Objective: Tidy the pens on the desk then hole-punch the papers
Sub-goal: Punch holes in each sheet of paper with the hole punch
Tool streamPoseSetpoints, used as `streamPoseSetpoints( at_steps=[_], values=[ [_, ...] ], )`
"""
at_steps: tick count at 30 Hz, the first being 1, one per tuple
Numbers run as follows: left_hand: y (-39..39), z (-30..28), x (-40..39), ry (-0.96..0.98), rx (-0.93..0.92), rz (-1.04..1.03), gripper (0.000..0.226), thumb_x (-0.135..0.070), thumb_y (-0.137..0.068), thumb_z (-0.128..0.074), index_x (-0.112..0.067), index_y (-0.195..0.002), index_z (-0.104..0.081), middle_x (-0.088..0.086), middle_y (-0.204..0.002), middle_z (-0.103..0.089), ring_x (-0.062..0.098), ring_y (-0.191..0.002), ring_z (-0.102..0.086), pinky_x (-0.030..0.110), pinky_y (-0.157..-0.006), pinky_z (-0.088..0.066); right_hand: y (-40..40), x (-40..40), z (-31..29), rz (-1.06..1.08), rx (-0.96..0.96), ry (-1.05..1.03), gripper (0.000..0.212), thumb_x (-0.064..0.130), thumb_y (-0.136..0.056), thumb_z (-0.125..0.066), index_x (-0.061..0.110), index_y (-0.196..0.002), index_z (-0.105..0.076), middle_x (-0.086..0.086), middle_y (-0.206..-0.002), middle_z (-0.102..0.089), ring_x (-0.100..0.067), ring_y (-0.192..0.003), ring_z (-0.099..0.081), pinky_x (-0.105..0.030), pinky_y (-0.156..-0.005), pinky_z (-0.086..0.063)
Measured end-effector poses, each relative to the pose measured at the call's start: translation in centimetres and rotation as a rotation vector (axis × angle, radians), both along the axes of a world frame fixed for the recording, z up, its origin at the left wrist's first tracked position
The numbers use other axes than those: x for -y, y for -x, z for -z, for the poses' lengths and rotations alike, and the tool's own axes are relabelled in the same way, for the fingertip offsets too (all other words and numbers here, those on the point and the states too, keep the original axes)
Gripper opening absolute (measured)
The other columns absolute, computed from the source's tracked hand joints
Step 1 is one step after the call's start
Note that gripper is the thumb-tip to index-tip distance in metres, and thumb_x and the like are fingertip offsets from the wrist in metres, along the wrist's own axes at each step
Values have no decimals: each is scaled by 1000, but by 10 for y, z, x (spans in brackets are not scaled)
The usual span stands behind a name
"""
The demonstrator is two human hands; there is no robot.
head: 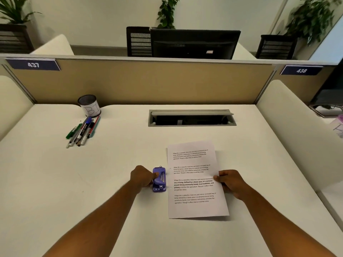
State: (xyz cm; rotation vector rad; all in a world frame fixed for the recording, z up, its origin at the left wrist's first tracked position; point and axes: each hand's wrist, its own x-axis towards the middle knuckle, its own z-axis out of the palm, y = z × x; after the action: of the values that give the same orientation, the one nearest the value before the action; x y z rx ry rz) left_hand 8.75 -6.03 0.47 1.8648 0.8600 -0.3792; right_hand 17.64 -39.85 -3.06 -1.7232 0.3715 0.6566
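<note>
A purple hole punch (159, 179) stands on the white desk (92, 182) just left of a printed paper sheet (194, 182). Two small holes show along the paper's left edge beside the punch. My left hand (143, 178) grips the punch from its left side, thumb on top. My right hand (229, 181) pinches the paper's right edge. Several pens and markers (82, 131) lie in a loose bundle at the back left, in front of a dark mesh pen cup (89, 105) with a white label.
A recessed cable tray (192, 117) with a raised flap sits at the back centre. A tan partition (148, 82) closes the desk's far side, with white side dividers left and right. A pale cup (338, 127) shows at the right edge.
</note>
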Motion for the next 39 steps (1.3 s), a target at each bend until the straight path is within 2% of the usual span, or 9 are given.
streamPoseSetpoints(
  at_steps=[5, 8, 11, 15, 20, 25, 31, 35, 39],
  values=[
    [2, 1, 5, -128, 38, 5, 30, -31, -84, -77, -3, -75, -69, 9, -73, -66, 22, -70, -57, 31, -68, -46, 0, 16, -4, 10, 7, 2, 10, 1, -88, -74, 1, -98, -74, -17, -93, -80, -33, -84, -78, -42, -69, -64],
    [5, 6, 9, -175, 88, -34, 43, -27, -85, -74, -17, -57, -43, 0, -59, -45, 21, -63, -41, 27, -57, -31, 2, 26, -6, 9, 10, 1, 9, 2, -88, -74, 1, -98, -74, -17, -93, -80, -35, -85, -78, -45, -72, -64],
    [11, 3, 20, -283, 227, -25, 15, -25, -87, -72, -16, -82, -61, 5, -82, -58, 25, -79, -54, 30, -72, -43, 4, 34, -10, 7, 37, -8, 8, 2, -88, -74, 1, -96, -75, -17, -93, -80, -30, -79, -77, -38, -66, -61],
    [11, -5, 50, -368, 490, -32, 24, -23, -87, -73, -15, -108, -65, 8, -101, -57, 17, -86, -57, 29, -78, -46, 7, 40, -19, 0, 95, -38, 6, 2, -89, -73, -1, -95, -74, -17, -94, -80, -24, -75, -77, -32, -63, -61],
    [0, -27, 93, -19, 468, -25, 60, -29, -91, -69, -19, -143, -40, -8, -132, -44, 12, -116, -52, 37, -99, -51, 7, 38, -39, -7, 179, -130, 10, 5, -92, -70, 2, -102, -73, -14, -97, -80, -31, -88, -78, -37, -72, -63],
    [-4, -40, 115, 102, 484, -66, 26, -26, -101, -53, -22, -126, -51, -2, -124, -65, 11, -101, -66, 28, -76, -60, 9, 34, -56, 14, 353, -195, 9, 12, -96, -68, 10, -105, -69, -9, -100, -79, -30, -93, -76, -48, -80, -63],
    [-3, -44, 139, -8, 679, -148, 11, -23, -102, -51, -25, -112, -56, -3, -105, -68, 16, -94, -68, 37, -76, -63, 16, 20, -73, 35, 556, -209, 27, 25, -85, -81, 19, -106, -65, 3, -99, -79, -19, -88, -77, -31, -71, -63],
    [0, -45, 147, -2, 770, -194, 12, -25, -101, -53, -30, -112, -51, -13, -104, -64, 13, -92, -67, 19, -64, -57, 22, 10, -74, 74, 629, -204, 23, 26, -87, -79, 31, -104, -64, 12, -100, -77, -17, -91, -75, -34, -74, -63],
    [-2, -46, 148, 2, 776, -226, 19, -25, -100, -55, -26, -117, -49, -11, -109, -64, 13, -94, -67, 20, -66, -58, 28, 11, -71, 68, 660, -175, 37, 23, -85, -81, 41, -109, -59, 22, -102, -74, -7, -93, -73, -24, -71, -62]
  ],
)
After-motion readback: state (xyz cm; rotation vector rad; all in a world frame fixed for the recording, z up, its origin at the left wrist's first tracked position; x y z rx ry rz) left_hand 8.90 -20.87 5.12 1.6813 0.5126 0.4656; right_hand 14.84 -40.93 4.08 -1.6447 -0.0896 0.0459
